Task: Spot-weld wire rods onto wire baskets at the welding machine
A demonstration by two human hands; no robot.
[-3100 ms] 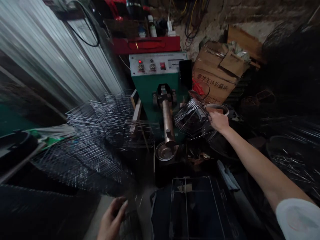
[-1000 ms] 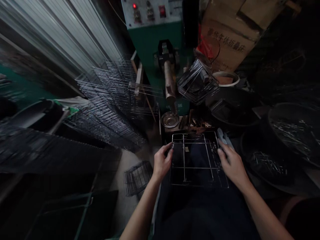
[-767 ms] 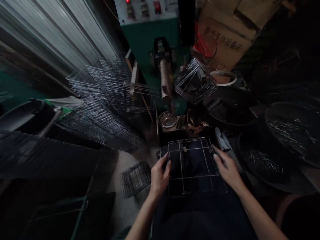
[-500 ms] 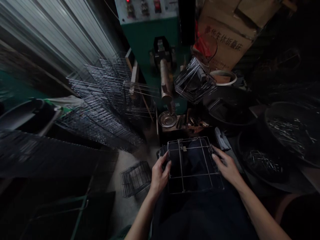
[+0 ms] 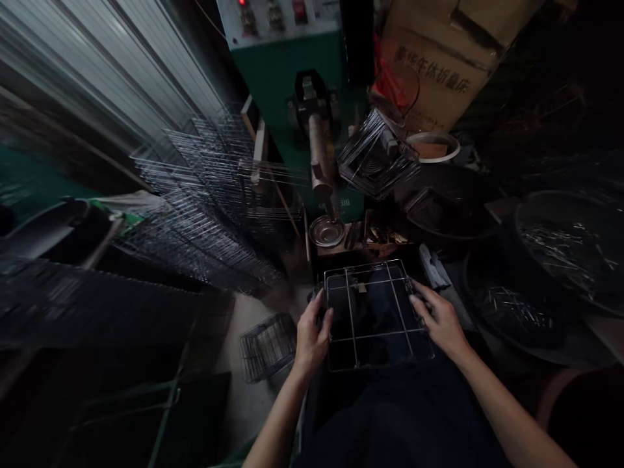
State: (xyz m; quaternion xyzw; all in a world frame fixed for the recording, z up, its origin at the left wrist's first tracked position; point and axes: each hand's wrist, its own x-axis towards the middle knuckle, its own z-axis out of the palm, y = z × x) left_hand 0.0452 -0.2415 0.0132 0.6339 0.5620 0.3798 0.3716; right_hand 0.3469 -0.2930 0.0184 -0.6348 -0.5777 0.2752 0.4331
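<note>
Workshop corner, cluttered: green machine (image 5: 277,78) upper centre, stacked wire racks (image 5: 209,195) left, black tubs of wire pieces (image 5: 550,198) right. Wire frame (image 5: 361,287) lower centre above the lap (image 5: 390,416); left hand (image 5: 312,335), right hand (image 5: 439,322) grip opposite edges, wide.

- Grey concrete floor (image 5: 238,338), dusty and lit at the centre
- Small wire basket (image 5: 268,348) lying on the floor
- Low dark tabletop (image 5: 331,255)
- Shallow steel dish (image 5: 325,231) on the tabletop
- Wooden offcuts (image 5: 383,238) just beside the dish
</note>
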